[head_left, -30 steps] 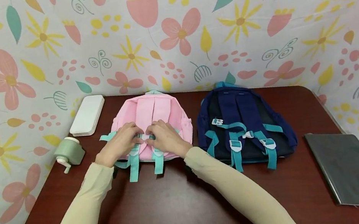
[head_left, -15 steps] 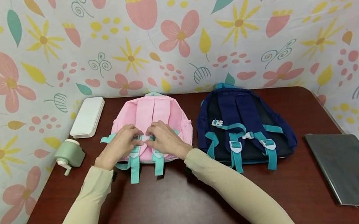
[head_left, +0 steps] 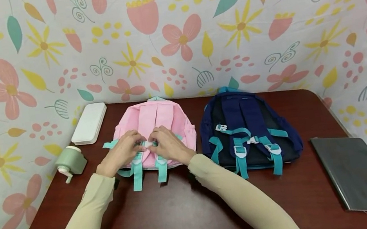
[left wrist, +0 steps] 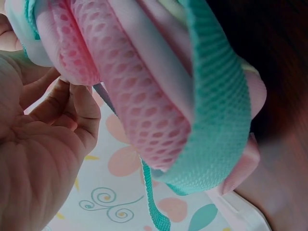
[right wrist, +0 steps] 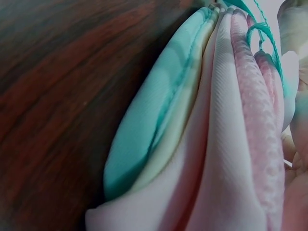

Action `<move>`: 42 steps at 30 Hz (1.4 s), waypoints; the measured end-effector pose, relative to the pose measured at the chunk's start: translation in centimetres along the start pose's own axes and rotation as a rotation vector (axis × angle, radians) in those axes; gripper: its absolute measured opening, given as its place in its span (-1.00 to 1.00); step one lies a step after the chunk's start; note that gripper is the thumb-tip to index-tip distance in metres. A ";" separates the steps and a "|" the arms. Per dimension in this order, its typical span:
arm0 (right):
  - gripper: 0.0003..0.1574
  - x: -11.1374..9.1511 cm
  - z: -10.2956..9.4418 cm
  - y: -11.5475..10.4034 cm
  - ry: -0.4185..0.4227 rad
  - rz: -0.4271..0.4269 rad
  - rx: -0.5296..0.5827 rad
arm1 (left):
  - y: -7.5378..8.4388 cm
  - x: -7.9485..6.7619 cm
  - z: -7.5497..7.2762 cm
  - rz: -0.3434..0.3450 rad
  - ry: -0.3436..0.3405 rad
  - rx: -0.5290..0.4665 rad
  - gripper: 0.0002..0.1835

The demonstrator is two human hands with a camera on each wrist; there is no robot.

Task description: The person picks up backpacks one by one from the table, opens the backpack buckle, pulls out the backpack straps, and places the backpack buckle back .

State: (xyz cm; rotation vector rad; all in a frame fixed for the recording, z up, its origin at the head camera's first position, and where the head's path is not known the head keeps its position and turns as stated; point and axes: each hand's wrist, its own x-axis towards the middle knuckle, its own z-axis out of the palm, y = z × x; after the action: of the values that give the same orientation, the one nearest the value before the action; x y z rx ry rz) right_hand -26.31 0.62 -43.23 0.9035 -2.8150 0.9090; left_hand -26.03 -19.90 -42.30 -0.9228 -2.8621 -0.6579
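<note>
A pink backpack (head_left: 178,119) with teal webbing lies with its shoulder straps up. Over its middle, a small white buckle (head_left: 147,144) on the teal chest strap sits between my fingertips. My left hand (head_left: 123,151) pinches the buckle's left side, and my right hand (head_left: 169,144) pinches its right side. In the left wrist view, the curled left fingers are beside the pink mesh padding (left wrist: 130,82); the buckle is hidden there. The right wrist view shows the bag's teal and pink side (right wrist: 226,120), with only part of the right hand at its edge.
A navy backpack (head_left: 249,104) with teal straps and white buckles lies to the right. Farther right is a dark flat folder-like item (head_left: 361,173). A white case (head_left: 89,123) and a green container with a crank (head_left: 71,161) stand at the left. A floral curtain backs the table.
The head view has tilted slightly, so everything sits a little lower in it. Both hands stay at the buckle on the pink backpack, with barely any shift of the fingers.
</note>
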 end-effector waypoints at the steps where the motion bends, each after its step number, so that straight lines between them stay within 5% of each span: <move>1: -0.74 0.0 0.0 0.0 0.004 -0.002 0.001 | 0.0 0.0 0.0 0.000 0.000 -0.002 -0.83; 42: -0.76 0.0 0.2 0.4 0.003 -0.008 0.046 | -0.5 -0.3 0.3 0.025 0.025 -0.041 -0.86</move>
State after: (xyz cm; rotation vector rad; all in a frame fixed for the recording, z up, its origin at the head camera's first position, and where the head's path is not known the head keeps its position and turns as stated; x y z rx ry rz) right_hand -26.56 0.77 -43.62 0.9169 -2.7970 0.9778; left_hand -26.04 -20.26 -42.78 -0.9469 -2.8206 -0.7234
